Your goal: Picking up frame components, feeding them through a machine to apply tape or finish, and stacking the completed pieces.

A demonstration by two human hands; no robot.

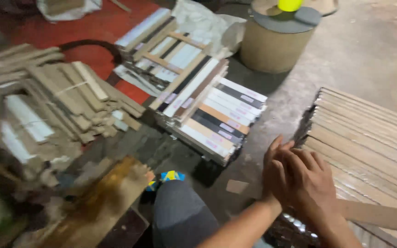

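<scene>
From the head camera, both of the person's hands sit low and right of centre, overlapped at the near left end of a stack of long tan boards [368,138]. The right hand [311,183] lies in front, palm toward the stack, fingers spread flat and loosely curved over the dark end faces of the boards; it grips nothing, only presses or rests there. The left hand [274,167] is half hidden behind it, fingers straight and together, pointing up along the same end faces; whether it touches the boards cannot be told. The stack runs from the hands away to the right and slightly upward in the frame, so its long axis leads off from the palms, and the hands meet it end-on, not from the side. Both hands are about equally close, the right one covering more of the ends. One loose tan strip [382,216] lies across the stack just right of the right wrist. Further left, apart from the hands, lie a bundle of striped sample slats [217,115], a heap of short pale offcuts [56,96], and behind them a round cardboard drum [274,43].
</scene>
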